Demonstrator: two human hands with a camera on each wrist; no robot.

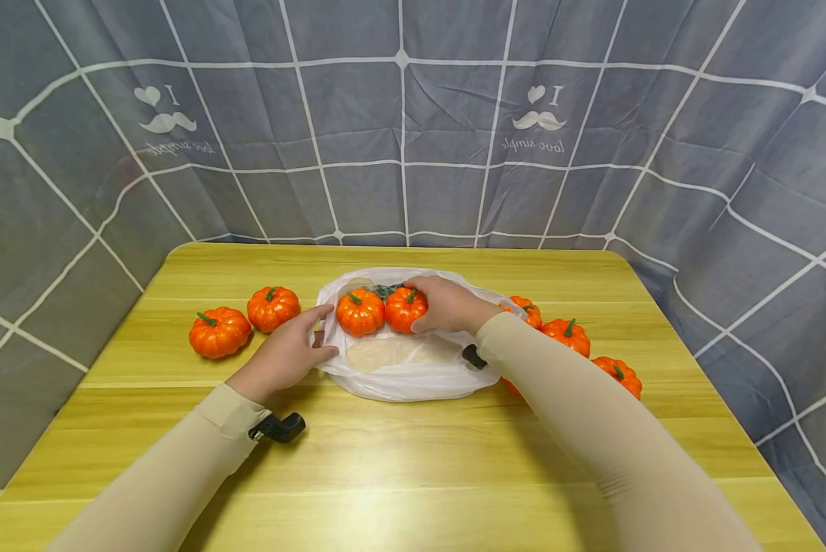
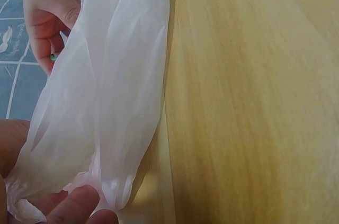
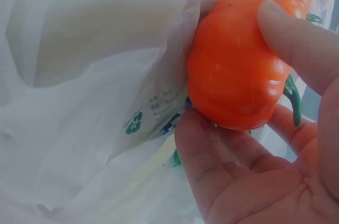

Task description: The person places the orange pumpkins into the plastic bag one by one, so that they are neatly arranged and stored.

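A white plastic bag (image 1: 413,383) lies with its mouth spread wide in the middle of the wooden table. My left hand (image 1: 290,349) pinches the bag's left rim; the left wrist view shows the thin film (image 2: 114,75) between thumb and fingers. Inside the opening, my right hand (image 1: 447,304) grips a small orange pumpkin (image 3: 235,65) with a green stem, thumb on one side and fingers on the other. A second pumpkin (image 1: 360,312) sits right beside it in the bag, toward the left. Green print (image 3: 133,123) shows on the bag's film.
Two pumpkins stand left of the bag, one nearer (image 1: 220,333) and one farther (image 1: 273,308). Several more, such as this pumpkin (image 1: 617,376), stand to the right, partly behind my right sleeve (image 1: 564,399). A grey checked curtain (image 1: 357,115) hangs around the table's back and sides.
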